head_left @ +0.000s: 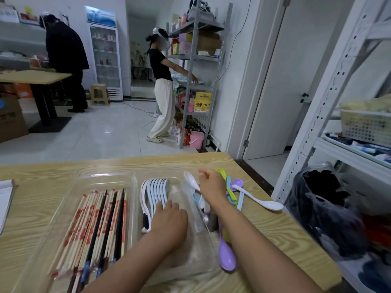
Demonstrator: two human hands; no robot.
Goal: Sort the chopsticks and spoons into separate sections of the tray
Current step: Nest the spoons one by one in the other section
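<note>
A white-walled room with a pale tiled floor (101,132). A glass-door fridge (105,60) stands at the back beside a small stool (99,94). Metal shelving (196,58) holds boxes and what look like bottles. A white door (296,81) stands right, near a wood-grain table (63,172).

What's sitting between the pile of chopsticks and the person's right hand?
In the head view, a nested row of white spoons, with the left hand on it, lies between the chopsticks and right hand.

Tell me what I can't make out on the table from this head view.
- Right hand: its back hides the fingertips, so its grip is unclear.
- Chopsticks: near ends run under the left forearm and off the bottom edge.
- Tray: clear plastic, dividers faint.
</note>
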